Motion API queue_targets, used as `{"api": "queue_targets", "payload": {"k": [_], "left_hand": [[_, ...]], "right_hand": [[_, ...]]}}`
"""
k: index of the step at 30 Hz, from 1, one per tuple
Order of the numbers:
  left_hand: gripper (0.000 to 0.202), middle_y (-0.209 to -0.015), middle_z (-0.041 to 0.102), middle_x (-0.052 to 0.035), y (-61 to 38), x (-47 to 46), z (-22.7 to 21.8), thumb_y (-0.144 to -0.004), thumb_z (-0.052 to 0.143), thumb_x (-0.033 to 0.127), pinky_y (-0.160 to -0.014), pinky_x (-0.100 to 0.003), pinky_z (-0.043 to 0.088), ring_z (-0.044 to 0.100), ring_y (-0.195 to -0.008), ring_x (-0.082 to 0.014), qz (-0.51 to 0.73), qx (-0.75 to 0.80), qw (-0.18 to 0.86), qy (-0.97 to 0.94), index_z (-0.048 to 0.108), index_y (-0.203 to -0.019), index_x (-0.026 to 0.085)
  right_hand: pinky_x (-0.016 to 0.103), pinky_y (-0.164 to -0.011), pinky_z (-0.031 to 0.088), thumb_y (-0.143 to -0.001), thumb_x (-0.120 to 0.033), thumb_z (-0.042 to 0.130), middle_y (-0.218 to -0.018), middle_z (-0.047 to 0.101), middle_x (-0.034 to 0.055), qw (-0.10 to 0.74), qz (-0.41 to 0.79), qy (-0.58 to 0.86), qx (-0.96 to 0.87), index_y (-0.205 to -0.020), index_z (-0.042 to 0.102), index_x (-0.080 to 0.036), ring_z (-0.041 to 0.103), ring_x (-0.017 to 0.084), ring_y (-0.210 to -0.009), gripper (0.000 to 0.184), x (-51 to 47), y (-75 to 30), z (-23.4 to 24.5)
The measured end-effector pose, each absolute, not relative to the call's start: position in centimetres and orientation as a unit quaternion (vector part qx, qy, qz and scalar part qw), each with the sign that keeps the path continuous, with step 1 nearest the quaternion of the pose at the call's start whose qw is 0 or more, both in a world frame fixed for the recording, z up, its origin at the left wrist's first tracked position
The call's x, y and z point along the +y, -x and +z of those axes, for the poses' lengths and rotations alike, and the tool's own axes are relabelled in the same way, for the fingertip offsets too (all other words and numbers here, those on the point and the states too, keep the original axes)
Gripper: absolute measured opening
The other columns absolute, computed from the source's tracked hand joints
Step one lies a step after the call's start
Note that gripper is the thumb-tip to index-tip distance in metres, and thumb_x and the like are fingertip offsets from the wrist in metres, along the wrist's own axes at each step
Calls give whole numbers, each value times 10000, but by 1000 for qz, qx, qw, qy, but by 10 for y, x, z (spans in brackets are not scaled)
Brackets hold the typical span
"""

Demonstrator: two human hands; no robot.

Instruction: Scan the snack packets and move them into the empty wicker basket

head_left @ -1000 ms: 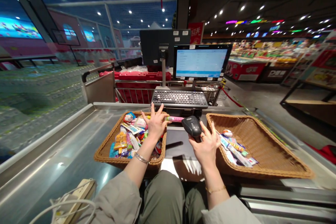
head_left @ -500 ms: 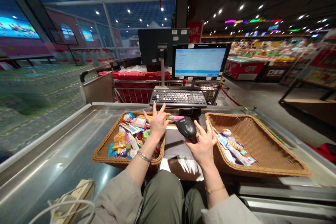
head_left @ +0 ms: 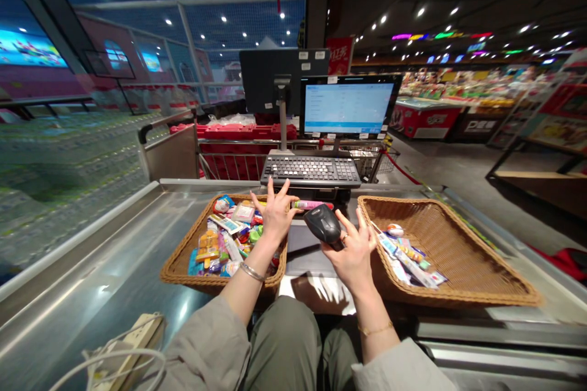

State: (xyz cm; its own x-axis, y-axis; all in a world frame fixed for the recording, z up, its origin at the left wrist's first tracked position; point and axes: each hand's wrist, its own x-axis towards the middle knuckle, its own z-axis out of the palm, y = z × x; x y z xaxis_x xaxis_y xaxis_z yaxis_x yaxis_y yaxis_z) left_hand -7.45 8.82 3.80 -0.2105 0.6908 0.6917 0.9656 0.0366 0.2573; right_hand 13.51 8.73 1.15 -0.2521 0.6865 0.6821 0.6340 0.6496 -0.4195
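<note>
I have my left hand [head_left: 276, 219] pinching a pink tube [head_left: 314, 204] near the left basket [head_left: 173, 274], other fingers spread; my right hand [head_left: 355, 256] grips a black scanner [head_left: 323, 223].

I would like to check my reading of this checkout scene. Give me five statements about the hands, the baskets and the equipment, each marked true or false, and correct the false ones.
1. The left hand holds a pink stick-shaped item. True.
2. The other hand lies flat on the counter. False: the right hand holds a black scanner.
3. The left basket contains more items than the right basket. True.
4. Both monitors turn their screens toward the person. False: only the lit monitor does; the other monitor shows its back.
5. The keyboard is nearer to the person than the lit monitor. True.
</note>
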Motion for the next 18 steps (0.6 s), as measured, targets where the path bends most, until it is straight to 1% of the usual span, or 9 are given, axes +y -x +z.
{"api": "queue_targets", "payload": {"k": [9,13,18], "left_hand": [[186,-1477,504,7,73,90,37,-824,648,224,-1103,-739,-154,154,-1514,-312,-349,-696,192,598,689,-977,322],[173,-1474,507,17,72,91,38,-834,650,243,-1096,-743,-163,167,-1512,-318,-354,-692,194,598,694,-980,325],[141,-1462,521,-1,70,90,40,-834,667,286,-1095,-745,-158,154,-1514,-323,-354,-694,191,597,705,-965,320]], "right_hand": [[613,-1119,168,-738,-306,660,-1342,623,13,465,47,422,-777,-848,725,-260,277,342,-1452,135,81,-133,20],[605,-1113,181,-737,-304,652,-1333,629,21,463,40,423,-778,-845,726,-256,298,345,-1438,140,80,-133,21],[604,-1095,208,-746,-305,628,-1311,644,23,466,26,423,-777,-834,717,-259,318,331,-1429,133,81,-134,20]]}}
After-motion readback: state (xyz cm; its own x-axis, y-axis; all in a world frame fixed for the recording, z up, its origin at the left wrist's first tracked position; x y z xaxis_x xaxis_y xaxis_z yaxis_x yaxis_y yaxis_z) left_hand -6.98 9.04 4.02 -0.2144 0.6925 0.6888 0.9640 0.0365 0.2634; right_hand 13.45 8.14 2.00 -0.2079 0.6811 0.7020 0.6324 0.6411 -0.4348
